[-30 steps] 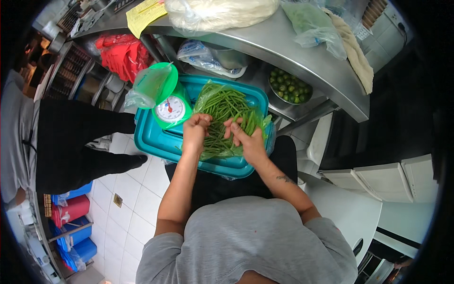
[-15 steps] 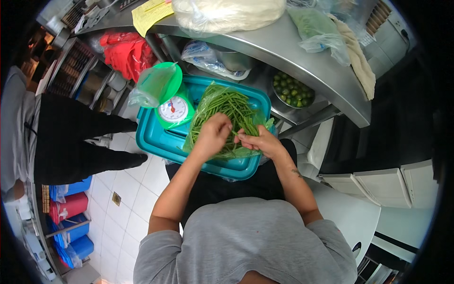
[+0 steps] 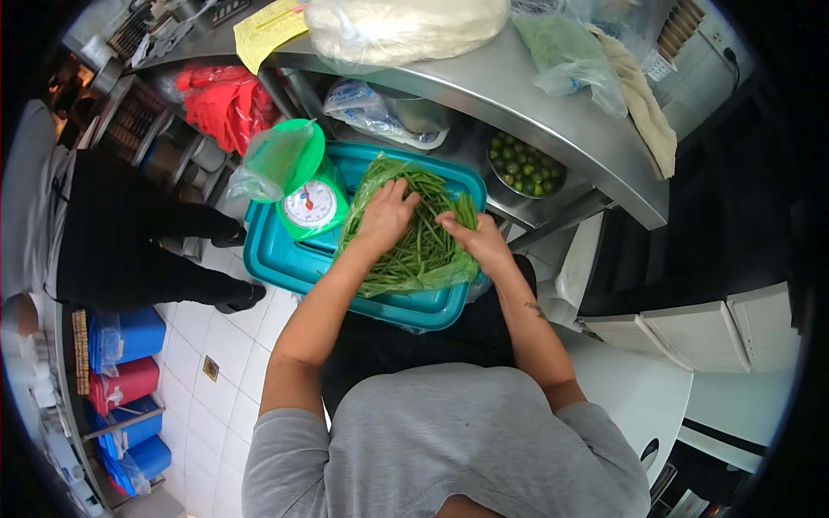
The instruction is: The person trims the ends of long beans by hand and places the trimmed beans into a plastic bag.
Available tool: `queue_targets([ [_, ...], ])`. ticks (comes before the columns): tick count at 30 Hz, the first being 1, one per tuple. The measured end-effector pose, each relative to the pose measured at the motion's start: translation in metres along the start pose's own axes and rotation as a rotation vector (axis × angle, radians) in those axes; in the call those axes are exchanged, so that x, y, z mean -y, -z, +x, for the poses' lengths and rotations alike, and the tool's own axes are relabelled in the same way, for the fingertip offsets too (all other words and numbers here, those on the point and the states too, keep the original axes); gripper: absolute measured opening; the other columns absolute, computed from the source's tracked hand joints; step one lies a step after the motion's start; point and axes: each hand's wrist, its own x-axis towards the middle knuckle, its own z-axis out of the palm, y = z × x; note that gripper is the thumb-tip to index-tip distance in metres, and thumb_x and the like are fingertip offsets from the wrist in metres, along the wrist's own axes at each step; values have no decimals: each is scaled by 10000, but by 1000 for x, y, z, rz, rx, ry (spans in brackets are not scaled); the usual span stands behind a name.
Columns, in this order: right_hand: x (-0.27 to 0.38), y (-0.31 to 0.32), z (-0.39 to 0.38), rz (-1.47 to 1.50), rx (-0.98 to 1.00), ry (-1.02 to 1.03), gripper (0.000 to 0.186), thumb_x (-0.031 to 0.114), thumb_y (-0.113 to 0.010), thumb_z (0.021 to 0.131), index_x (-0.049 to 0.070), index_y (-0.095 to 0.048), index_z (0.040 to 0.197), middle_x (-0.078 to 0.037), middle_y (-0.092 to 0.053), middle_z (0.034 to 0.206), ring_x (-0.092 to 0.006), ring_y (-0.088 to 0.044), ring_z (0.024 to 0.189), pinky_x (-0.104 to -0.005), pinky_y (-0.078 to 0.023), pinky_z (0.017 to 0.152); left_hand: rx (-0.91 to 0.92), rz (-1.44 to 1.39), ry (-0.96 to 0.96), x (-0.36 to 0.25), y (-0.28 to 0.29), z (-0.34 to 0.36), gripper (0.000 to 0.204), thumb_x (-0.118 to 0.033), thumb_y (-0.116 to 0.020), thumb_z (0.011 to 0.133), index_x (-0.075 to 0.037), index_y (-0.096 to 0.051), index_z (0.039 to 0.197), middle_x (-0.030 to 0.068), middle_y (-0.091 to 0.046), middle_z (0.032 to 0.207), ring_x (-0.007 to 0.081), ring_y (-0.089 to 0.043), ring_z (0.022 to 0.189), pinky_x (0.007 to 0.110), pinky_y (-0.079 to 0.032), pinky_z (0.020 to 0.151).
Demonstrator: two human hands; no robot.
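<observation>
A clear plastic bag full of green beans (image 3: 423,246) lies spread open on a teal plastic lid or tray (image 3: 285,263) in front of me. My left hand (image 3: 386,216) rests on the beans at the bag's left side, fingers slightly apart and pointing down into the pile. At the right side, my right hand (image 3: 484,244) has its fingers wrapped round a small bunch of beans that sticks up past the thumb. On the tray's left stands a green kitchen scale (image 3: 313,207) with a round white dial. A plastic bag (image 3: 272,160) sits on its pan.
Beyond the tray runs a steel table (image 3: 518,82) with a large bag of white food (image 3: 406,30), a yellow paper (image 3: 268,33) and a cloth (image 3: 643,108). Under it stands a bowl of small green citrus fruit (image 3: 525,166). At the left, a person in black trousers (image 3: 112,233) stands near.
My hands have moved apart; the left went up and left onto the beans. The right keeps its bunch. The person at the left has shifted their legs slightly.
</observation>
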Motion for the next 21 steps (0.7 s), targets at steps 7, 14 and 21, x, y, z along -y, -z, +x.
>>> queue_targets([
  [7,-11,-20,27,-503,20,179,336,233,-647,821,-40,-606,1012,-129,-651,860,-184,-601,780,-325,-462,735,-122,-152,94,-16,32,-2,137,25,-549,737,-2,-524,868,169,-501,899,348,-513,869,399,-431,740],
  [14,17,-37,20,80,12,145,188,173,-638,833,11,-652,925,-44,-654,835,-100,-564,726,-255,-445,648,-413,-526,398,-21,15,-18,77,-72,-521,873,0,-496,859,114,-536,710,246,-514,619,333,-437,609],
  [21,14,-45,2,55,41,11,214,184,-650,822,-4,-615,920,-42,-633,811,-115,-534,679,-249,-417,610,-295,-1080,791,-11,38,-26,102,-127,-497,904,-37,-540,886,5,-487,685,97,-461,603,243,-396,533],
])
